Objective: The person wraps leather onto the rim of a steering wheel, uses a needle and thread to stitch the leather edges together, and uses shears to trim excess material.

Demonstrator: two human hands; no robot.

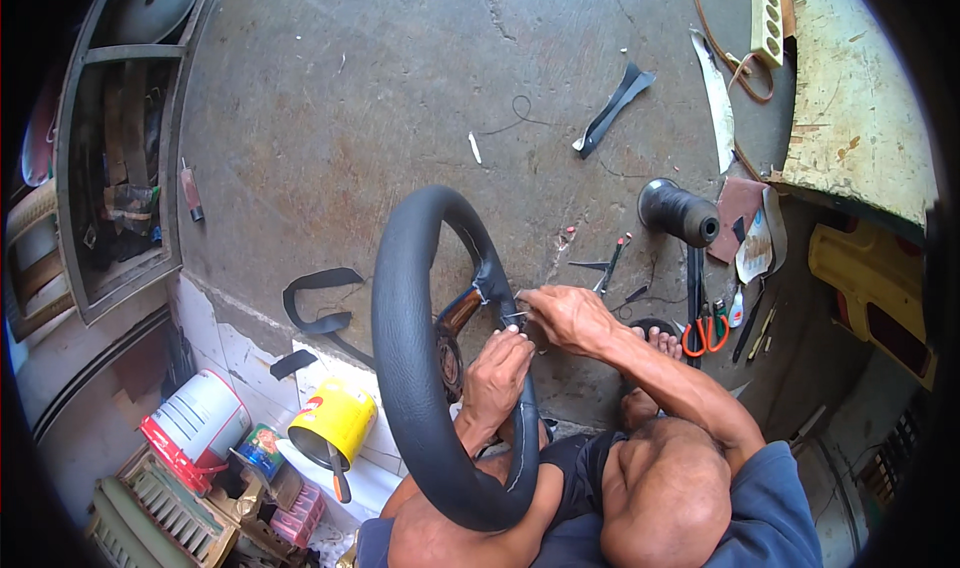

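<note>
A steering wheel (405,318) in black, grained leather-like covering stands tilted across my lap. Light stitching runs along the inner edge of its rim. My left hand (493,378) is closed on the right side of the rim, fingertips pressed close to the seam. Just above it, my right hand (570,318) is closed in a pinch beside the rim, near a spoke joint where loose light thread shows. Whatever lies between its fingertips is too small to make out. A brown spoke (460,313) is partly visible inside the wheel.
Right of the wheel are a black thread cone (680,213), orange-handled scissors (707,335) and a small white bottle (737,308). Black offcuts (615,110) lie on the floor. A yellow can (335,420) and a white bucket (200,428) stand left. A socket strip (766,26) is far right.
</note>
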